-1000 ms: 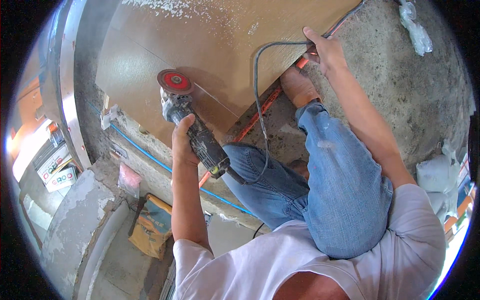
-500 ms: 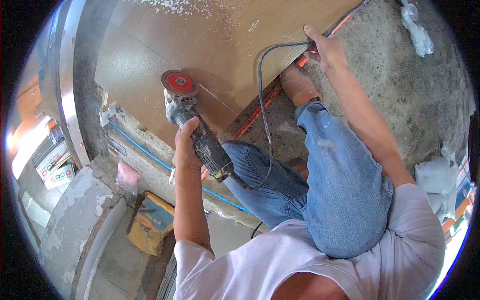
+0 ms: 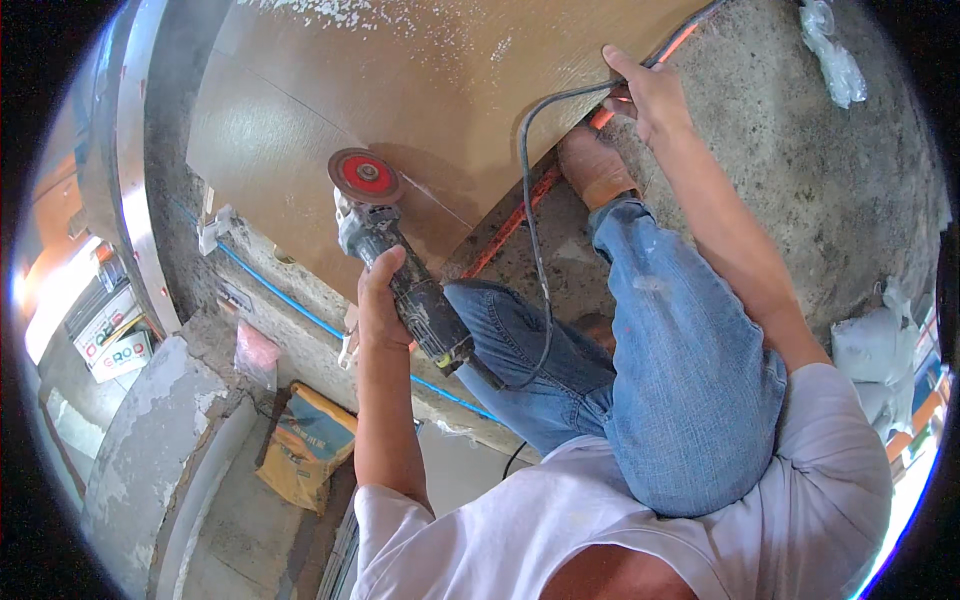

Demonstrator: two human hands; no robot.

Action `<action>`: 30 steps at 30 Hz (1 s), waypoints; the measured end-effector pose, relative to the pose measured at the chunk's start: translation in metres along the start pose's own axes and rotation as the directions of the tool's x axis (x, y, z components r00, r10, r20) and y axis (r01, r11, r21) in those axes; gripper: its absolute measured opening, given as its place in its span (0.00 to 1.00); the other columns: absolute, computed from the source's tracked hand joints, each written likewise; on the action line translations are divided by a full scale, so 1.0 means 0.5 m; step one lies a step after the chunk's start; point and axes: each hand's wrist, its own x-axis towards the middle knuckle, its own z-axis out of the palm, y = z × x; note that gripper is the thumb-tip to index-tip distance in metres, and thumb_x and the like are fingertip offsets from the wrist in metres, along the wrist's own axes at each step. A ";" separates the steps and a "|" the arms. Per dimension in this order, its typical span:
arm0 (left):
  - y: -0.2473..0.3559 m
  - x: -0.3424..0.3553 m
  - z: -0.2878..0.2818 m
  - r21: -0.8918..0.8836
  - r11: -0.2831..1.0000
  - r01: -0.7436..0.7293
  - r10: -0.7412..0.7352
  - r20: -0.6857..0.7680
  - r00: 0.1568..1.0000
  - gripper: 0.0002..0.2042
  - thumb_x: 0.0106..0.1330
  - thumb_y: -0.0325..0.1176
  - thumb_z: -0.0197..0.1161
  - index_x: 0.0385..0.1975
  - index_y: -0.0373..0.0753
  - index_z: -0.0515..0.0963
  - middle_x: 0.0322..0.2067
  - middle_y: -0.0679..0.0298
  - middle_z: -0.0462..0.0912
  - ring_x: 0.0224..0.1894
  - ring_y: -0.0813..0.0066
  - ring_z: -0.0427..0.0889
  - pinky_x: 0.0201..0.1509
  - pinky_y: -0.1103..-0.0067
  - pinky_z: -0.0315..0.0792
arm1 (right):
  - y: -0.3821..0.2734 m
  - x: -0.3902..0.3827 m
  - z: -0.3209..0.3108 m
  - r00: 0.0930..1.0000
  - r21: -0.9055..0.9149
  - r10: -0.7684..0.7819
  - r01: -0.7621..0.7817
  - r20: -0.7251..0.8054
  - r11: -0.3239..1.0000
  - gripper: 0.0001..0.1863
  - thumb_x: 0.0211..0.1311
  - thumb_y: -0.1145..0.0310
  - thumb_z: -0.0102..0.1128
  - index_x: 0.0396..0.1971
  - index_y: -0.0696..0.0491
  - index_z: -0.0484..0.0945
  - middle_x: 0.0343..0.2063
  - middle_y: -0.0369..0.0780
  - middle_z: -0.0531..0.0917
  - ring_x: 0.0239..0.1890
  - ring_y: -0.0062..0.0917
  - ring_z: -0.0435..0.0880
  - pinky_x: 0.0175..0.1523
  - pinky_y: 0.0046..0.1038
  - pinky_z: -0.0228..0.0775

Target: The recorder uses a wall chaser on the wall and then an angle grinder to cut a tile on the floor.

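Observation:
My left hand (image 3: 382, 300) is wrapped round the body of a dark angle grinder (image 3: 428, 315). The grinder's red and grey disc (image 3: 362, 176) points away from me, over a brown wood-grain tile or board (image 3: 480, 90). A thin line and a pale scored mark cross the board near the disc. At the board's right edge, my right hand (image 3: 656, 100) grips it, thumb on top and fingers partly hidden underneath. The grinder's black power cord (image 3: 528, 180) loops across the board's edge and passes by my right hand.
Orange-red bars (image 3: 510, 225) run beneath the board's near edge, by my bare foot (image 3: 597, 165). A blue hose (image 3: 285, 297) lies along a concrete ledge. To the left are a yellow bag (image 3: 308, 450) and a pink plastic bag (image 3: 256, 355). Clear plastic (image 3: 835, 60) lies at far right.
The grinder, with my left hand round it, has shifted slightly right and toward me. My right hand stays at the board's edge.

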 end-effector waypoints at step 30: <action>-0.023 -0.028 0.005 0.053 0.997 0.050 -0.050 -0.003 0.999 0.16 0.55 0.38 0.60 0.38 0.36 0.70 0.25 0.59 0.77 0.22 0.67 0.79 0.27 0.73 0.78 | -0.004 -0.005 0.001 1.000 0.032 -0.018 0.018 0.013 0.999 0.19 0.55 0.62 0.66 0.40 0.59 0.77 0.35 0.39 0.82 0.35 0.24 0.81 0.33 0.27 0.77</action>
